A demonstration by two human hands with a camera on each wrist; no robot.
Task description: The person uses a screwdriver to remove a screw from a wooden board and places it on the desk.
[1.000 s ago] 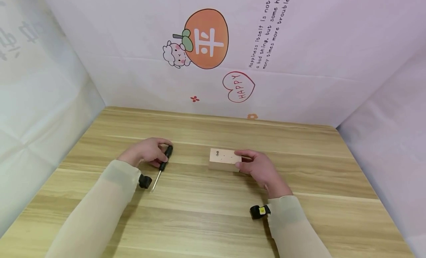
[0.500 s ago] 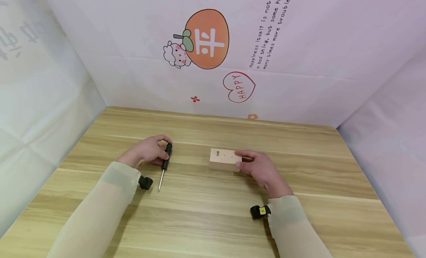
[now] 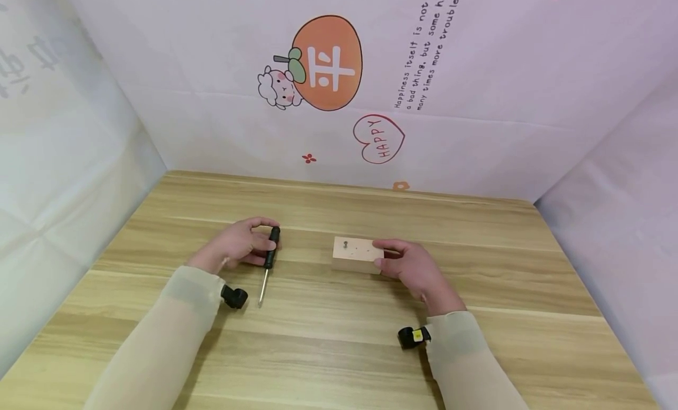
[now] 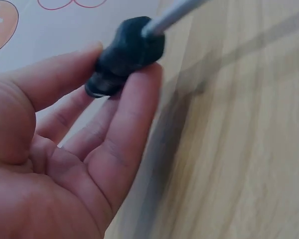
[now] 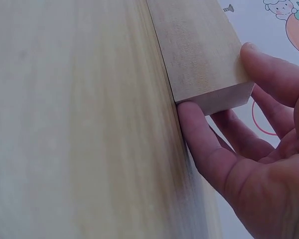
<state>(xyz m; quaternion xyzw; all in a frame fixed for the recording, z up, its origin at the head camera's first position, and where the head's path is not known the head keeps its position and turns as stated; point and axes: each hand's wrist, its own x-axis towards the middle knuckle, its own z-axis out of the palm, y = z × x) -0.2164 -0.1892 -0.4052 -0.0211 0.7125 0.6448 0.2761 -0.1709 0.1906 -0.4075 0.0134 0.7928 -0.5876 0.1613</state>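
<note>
My left hand (image 3: 245, 243) holds a black-handled screwdriver (image 3: 272, 246) between thumb and fingers, left of the wooden block. Its metal shaft slants down toward my side of the table; in the left wrist view the handle (image 4: 132, 47) is pinched just behind the shaft (image 4: 174, 17). A pale wooden block (image 3: 356, 257) lies on the table with a screw (image 3: 346, 244) standing up from its left end and several small holes in its top. My right hand (image 3: 415, 269) grips the block's right end. In the right wrist view, the screw (image 5: 228, 8) pokes above the block (image 5: 199, 45).
The wood-grain table (image 3: 318, 351) runs back to a printed white cloth backdrop (image 3: 222, 122), with plain cloth at both sides. Each wrist carries a small black camera, the left one (image 3: 235, 297) and the right one (image 3: 412, 337).
The left hand has shifted slightly right with the screwdriver, and the shaft's tip has swung to the right. The right hand and the block stay in place.
</note>
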